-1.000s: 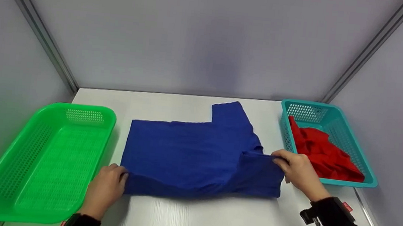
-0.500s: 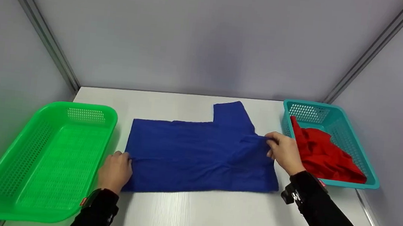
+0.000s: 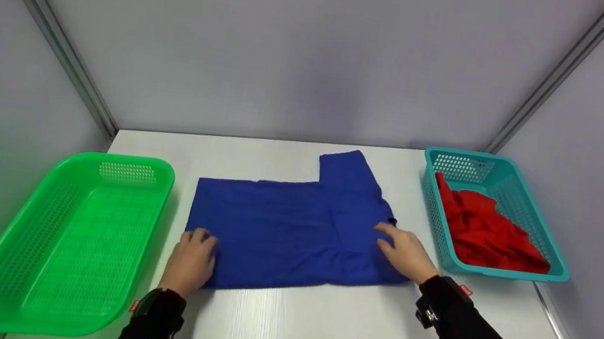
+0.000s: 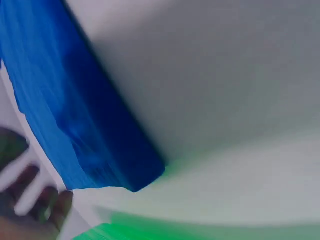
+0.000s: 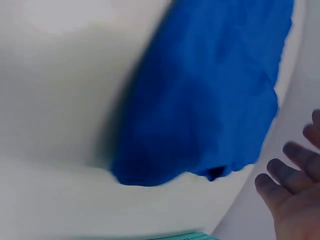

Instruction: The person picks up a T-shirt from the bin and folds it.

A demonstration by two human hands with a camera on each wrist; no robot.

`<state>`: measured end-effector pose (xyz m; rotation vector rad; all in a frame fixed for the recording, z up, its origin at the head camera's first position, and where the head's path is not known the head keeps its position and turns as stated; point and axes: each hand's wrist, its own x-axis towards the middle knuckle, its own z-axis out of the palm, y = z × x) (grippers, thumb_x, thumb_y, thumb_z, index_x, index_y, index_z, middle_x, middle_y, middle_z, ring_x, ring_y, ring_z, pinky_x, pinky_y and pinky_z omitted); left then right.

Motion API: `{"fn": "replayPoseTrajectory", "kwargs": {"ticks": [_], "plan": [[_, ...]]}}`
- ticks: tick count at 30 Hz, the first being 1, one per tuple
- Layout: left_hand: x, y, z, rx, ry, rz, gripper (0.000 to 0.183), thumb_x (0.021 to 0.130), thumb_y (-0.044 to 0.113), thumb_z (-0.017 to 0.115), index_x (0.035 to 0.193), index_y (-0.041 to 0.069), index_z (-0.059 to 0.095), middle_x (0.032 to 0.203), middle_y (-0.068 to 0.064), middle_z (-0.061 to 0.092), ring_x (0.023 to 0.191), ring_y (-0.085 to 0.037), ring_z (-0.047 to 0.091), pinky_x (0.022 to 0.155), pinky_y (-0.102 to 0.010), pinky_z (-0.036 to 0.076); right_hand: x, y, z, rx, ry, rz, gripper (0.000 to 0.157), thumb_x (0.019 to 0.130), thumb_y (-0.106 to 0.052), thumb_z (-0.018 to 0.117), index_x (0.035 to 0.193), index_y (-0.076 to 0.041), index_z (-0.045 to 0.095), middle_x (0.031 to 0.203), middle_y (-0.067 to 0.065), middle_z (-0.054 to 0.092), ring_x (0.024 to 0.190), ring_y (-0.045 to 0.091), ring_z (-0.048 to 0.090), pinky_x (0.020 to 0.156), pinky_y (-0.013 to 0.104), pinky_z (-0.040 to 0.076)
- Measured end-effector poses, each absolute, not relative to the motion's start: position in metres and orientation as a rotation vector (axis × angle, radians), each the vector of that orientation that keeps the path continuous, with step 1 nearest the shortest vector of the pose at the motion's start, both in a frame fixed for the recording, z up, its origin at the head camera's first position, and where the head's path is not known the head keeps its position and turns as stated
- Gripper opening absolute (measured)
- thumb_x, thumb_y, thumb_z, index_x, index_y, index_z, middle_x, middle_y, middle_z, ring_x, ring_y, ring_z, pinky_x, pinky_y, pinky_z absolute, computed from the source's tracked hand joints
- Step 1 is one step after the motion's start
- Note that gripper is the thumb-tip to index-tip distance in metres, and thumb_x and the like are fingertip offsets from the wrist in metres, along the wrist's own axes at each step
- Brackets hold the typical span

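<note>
A blue T-shirt lies on the white table, its near side folded over and one short sleeve sticking out at the back. Over the shirt's left end is my left hand; in the left wrist view its fingers are spread and hold nothing. My right hand hovers above the folded part near the collar end. Its fingers are apart with no cloth between them, as the right wrist view shows. Part of the near right corner is hidden behind that hand.
To the left stands a green plastic basket with nothing in it. A teal basket at the right contains a crumpled red cloth. Grey walls enclose the table at the back and sides.
The shirt's near side was folded over away from me and laid flat. Both hands have let go of the cloth; the left has shifted slightly right, the right has come down toward me.
</note>
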<state>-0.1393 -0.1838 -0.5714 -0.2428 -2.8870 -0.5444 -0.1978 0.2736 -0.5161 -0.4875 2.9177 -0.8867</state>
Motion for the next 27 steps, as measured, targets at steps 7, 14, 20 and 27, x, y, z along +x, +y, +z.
{"fn": "replayPoseTrajectory", "kwargs": {"ticks": [7, 14, 20, 27], "plan": [[-0.121, -0.187, -0.582, -0.416, -2.964, -0.508, 0.025, 0.093, 0.004, 0.075, 0.117, 0.004, 0.072, 0.123, -0.017, 0.064, 0.114, -0.044, 0.061, 0.091, -0.058, 0.053, -0.171, 0.280, -0.560, -0.595, 2.858, -0.423, 0.050, 0.099, -0.008, 0.068, 0.145, 0.003, 0.054, 0.144, 0.027, 0.055, 0.139, 0.050, 0.046, 0.111, 0.071, 0.033], [-0.122, -0.188, -0.583, -0.363, -3.067, -0.493, 0.049, 0.092, 0.008, 0.077, 0.139, 0.001, 0.061, 0.118, -0.019, 0.066, 0.103, -0.040, 0.062, 0.081, -0.052, 0.057, -0.163, 0.274, -0.582, -0.652, 3.195, -0.156, 0.051, 0.095, -0.015, 0.075, 0.142, -0.002, 0.059, 0.101, 0.018, 0.070, 0.095, 0.038, 0.065, 0.088, 0.061, 0.041], [-0.124, -0.191, -0.588, -0.417, -2.984, -0.377, 0.037, 0.085, 0.015, 0.086, 0.116, 0.002, 0.069, 0.109, -0.020, 0.058, 0.099, -0.040, 0.055, 0.082, -0.054, 0.051, -0.169, 0.271, -0.584, -0.669, 3.201, -0.125, 0.033, 0.087, -0.017, 0.083, 0.112, -0.003, 0.067, 0.115, 0.024, 0.061, 0.115, 0.047, 0.056, 0.093, 0.065, 0.039], [-0.127, -0.193, -0.589, -0.495, -2.931, -0.443, 0.029, 0.081, 0.011, 0.088, 0.097, 0.003, 0.065, 0.128, -0.024, 0.060, 0.123, -0.049, 0.057, 0.098, -0.060, 0.050, -0.181, 0.272, -0.575, -0.677, 3.059, -0.243, 0.034, 0.083, -0.014, 0.085, 0.097, -0.005, 0.056, 0.129, 0.022, 0.059, 0.128, 0.050, 0.054, 0.110, 0.083, 0.016]]}}
